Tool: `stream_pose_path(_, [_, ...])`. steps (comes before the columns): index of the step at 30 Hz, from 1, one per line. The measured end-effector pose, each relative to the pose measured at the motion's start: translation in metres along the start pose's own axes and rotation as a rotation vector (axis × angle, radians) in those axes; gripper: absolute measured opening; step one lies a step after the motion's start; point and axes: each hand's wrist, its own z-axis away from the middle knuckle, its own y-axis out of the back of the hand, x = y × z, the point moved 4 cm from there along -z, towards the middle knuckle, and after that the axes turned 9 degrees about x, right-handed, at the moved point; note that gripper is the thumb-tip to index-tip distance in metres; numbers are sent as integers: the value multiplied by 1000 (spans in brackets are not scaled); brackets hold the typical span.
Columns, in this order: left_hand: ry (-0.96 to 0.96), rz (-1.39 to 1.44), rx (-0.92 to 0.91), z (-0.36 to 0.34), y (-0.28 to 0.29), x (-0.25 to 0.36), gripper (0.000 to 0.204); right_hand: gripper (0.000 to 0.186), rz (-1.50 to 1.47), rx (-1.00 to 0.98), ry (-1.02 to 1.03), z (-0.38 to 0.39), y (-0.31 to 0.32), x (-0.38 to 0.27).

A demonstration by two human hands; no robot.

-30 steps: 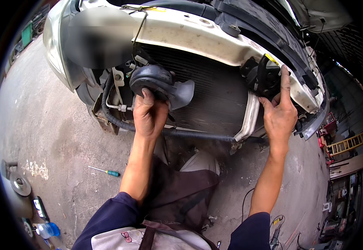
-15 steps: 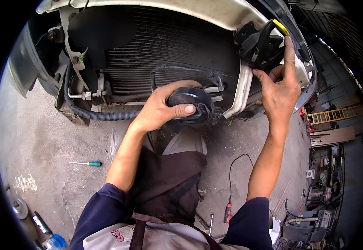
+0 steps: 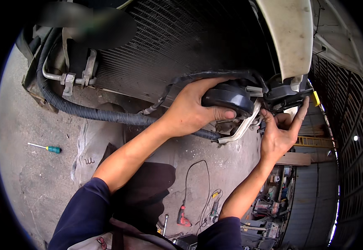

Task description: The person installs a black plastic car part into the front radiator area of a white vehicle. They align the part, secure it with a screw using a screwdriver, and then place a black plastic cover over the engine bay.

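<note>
My left hand [image 3: 186,111] grips a round black horn-like part [image 3: 226,98], its thumb along the lower side and a short metal bracket at the part's right. Just to the right, my right hand [image 3: 280,137] has its fingers closed on the black latch assembly [image 3: 285,91] with a yellow-tipped lever, beside the cream support beam [image 3: 290,37]. A pale vertical metal brace [image 3: 240,134] runs down from between the hands. Behind them is the dark finned radiator [image 3: 156,46], crossed by a black taped wire loop [image 3: 206,74]. The right fingertips are partly hidden by the latch.
A corrugated black hose [image 3: 106,116] runs along the radiator's bottom. On the concrete floor lie a green-handled screwdriver [image 3: 52,149] and a red corded power tool [image 3: 183,216]. A yellow ladder [image 3: 317,141] and cluttered shelving [image 3: 273,200] stand at the right.
My left hand has carried the round part rightward, close beside the latch. My right hand stays on the latch. The view has turned, so the beam now appears upright at the right.
</note>
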Motion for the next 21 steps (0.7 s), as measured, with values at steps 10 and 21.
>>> stream_pose_path(10, [-221, -70, 34, 3, 3, 15, 76, 103, 54, -32, 0, 0, 2, -3])
stream_pose_path(21, [-309, -247, 30, 2, 1, 22, 75, 100, 192, -7, 247, -8, 11, -2])
